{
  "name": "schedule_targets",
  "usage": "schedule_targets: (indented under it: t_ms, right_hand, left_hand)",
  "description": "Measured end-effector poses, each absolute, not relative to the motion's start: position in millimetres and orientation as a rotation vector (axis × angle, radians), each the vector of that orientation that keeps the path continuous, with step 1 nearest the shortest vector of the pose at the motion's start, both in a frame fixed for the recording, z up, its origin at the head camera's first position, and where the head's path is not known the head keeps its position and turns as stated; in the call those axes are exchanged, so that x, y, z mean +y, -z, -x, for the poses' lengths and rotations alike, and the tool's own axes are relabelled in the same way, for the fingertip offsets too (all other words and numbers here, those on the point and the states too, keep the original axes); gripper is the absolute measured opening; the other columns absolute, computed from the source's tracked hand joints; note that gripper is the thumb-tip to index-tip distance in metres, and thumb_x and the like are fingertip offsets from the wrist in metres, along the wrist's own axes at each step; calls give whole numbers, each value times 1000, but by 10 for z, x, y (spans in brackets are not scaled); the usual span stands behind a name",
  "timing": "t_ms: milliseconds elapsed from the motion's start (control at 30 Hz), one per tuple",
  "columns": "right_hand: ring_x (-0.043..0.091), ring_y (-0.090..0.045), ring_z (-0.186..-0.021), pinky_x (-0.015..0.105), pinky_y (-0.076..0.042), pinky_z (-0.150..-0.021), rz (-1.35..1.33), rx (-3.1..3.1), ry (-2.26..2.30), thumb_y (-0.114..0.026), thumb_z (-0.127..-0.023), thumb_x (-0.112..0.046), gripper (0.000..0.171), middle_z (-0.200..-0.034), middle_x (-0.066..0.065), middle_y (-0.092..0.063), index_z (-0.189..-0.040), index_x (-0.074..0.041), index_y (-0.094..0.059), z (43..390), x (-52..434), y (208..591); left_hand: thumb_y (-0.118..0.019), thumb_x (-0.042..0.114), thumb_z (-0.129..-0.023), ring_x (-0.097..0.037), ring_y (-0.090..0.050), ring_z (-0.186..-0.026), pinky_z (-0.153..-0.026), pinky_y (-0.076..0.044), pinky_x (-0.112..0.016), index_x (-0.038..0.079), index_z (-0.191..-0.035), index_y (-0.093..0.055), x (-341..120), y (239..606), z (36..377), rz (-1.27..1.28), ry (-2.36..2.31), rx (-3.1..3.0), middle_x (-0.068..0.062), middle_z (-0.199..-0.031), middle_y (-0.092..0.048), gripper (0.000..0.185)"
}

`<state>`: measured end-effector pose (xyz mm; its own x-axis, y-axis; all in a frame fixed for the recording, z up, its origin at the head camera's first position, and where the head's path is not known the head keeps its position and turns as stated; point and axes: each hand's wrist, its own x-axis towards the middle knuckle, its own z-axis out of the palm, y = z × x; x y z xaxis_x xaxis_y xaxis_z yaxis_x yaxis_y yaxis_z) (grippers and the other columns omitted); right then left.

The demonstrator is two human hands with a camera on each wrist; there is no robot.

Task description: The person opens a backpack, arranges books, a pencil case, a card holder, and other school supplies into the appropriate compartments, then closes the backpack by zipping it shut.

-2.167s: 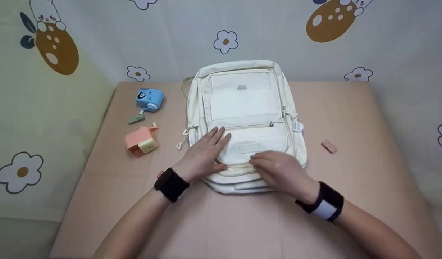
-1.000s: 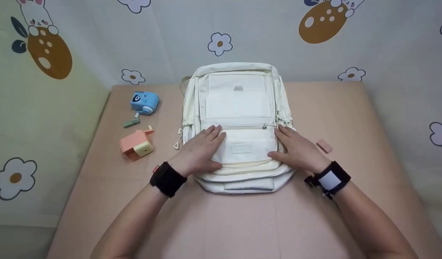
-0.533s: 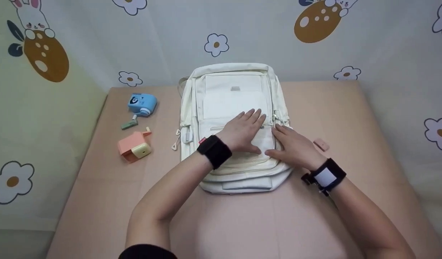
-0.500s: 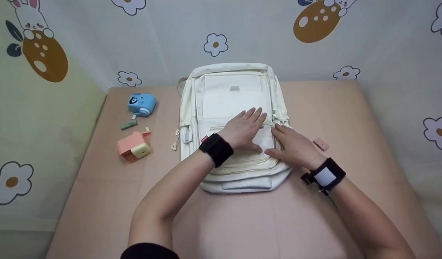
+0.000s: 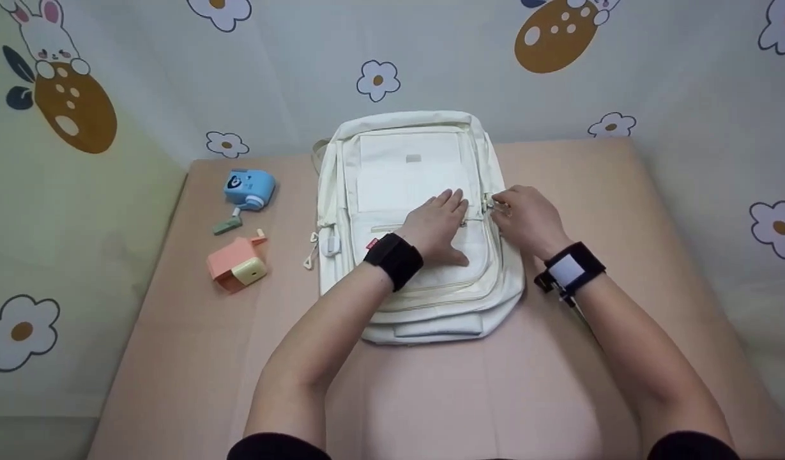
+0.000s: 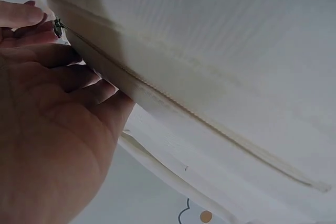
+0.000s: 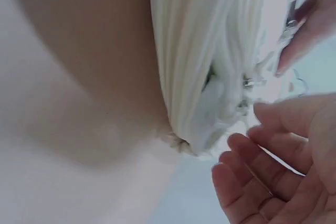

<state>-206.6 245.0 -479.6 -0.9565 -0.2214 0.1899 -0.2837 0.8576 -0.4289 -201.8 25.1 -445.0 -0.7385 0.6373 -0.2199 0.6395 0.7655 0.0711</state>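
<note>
A cream backpack (image 5: 405,185) lies front side up on the table. My left hand (image 5: 434,230) rests on its lower front pocket with fingers spread. In the left wrist view, that hand's fingers (image 6: 68,77) lie beside a zipper (image 6: 168,98) with a dark metal pull (image 6: 58,27) at one end. My right hand (image 5: 529,214) is at the bag's right side, thumb and forefinger around a metal zipper pull (image 5: 492,205). The right wrist view shows its fingers (image 7: 257,166) loosely bent and apart, the thumb tip close to the metal zipper parts (image 7: 242,104).
Left of the bag, a blue crank pencil sharpener (image 5: 250,187), a green eraser (image 5: 227,225) and a pink house-shaped sharpener (image 5: 236,265) lie on the table (image 5: 194,358). A patterned cloth wall (image 5: 290,76) rises behind.
My left hand has moved right across the front pocket. My right hand has left the bag's lower front and gone up to the zipper pull on its right side, now covering the pink eraser.
</note>
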Motion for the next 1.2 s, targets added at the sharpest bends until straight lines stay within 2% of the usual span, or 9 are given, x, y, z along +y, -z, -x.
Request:
schedule_targets:
  t_ms: [133, 267, 433, 567, 667, 867, 1200]
  right_hand:
    - [36, -60, -97, 51, -49, -84, -360, -2896, -702, -74, -91, -12, 22, -104, 16, -67, -110, 0, -74, 2190, 2417, 4840]
    - [34, -60, -93, 49, -49, -83, -325, -2896, -777, -68, -96, -8, 13, -100, 17, -65, -103, 2, -70, 2231, 2402, 4864]
    - [34, -63, -87, 47, -51, -77, -253, -2949, -852, -58, -104, -10, 12, -102, 18, -66, -109, 0, -61, 2223, 2373, 4831]
    - [36, -65, -89, 49, -52, -78, -286, -2936, -814, -56, -104, -10, 15, -104, 20, -67, -113, 1, -62, 2225, 2349, 4831]
    - [34, -65, -87, 48, -51, -77, -364, -2881, -749, -60, -101, -9, 16, -101, 18, -68, -110, 1, -67, 2216, 2358, 4872]
    - [26, -59, -70, 41, -46, -64, -456, -2759, -685, -72, -96, -13, 11, -87, 9, -65, -98, -3, -75, 2172, 2411, 4918]
    - [25, -61, -70, 40, -49, -63, -477, -2734, -633, -75, -93, -11, 8, -85, 9, -67, -94, -3, -76, 2079, 2481, 4938]
  left_hand:
    - [-74, 63, -84, -29, -12, -156, -124, -15, -38, 2, -161, -21, 245, 4462, 2009, -1013, 2, 2736, -16, -169, -15, 112]
    - [-75, 63, -84, -29, -13, -156, -124, -15, -38, 2, -161, -21, 247, 4460, 2000, -1005, 1, 2741, -15, -169, -15, 113]
    - [-75, 62, -84, -29, -13, -156, -124, -15, -38, 1, -161, -21, 256, 4460, 2000, -1004, -2, 2737, -16, -169, -15, 112]
    - [-75, 62, -83, -29, -13, -156, -124, -15, -39, 1, -161, -21, 249, 4467, 2002, -1003, -3, 2741, -16, -169, -15, 112]
    - [-75, 62, -83, -29, -13, -156, -124, -15, -39, 1, -161, -22, 245, 4470, 2004, -1000, -10, 2740, -15, -169, -15, 112]
    - [-75, 63, -83, -28, -14, -156, -124, -17, -38, 2, -161, -22, 255, 4473, 2012, -992, 12, 2744, -15, -169, -17, 112]
    - [-76, 62, -82, -28, -14, -156, -124, -16, -39, 2, -161, -23, 250, 4472, 2009, -981, -14, 2745, -15, -169, -17, 113]
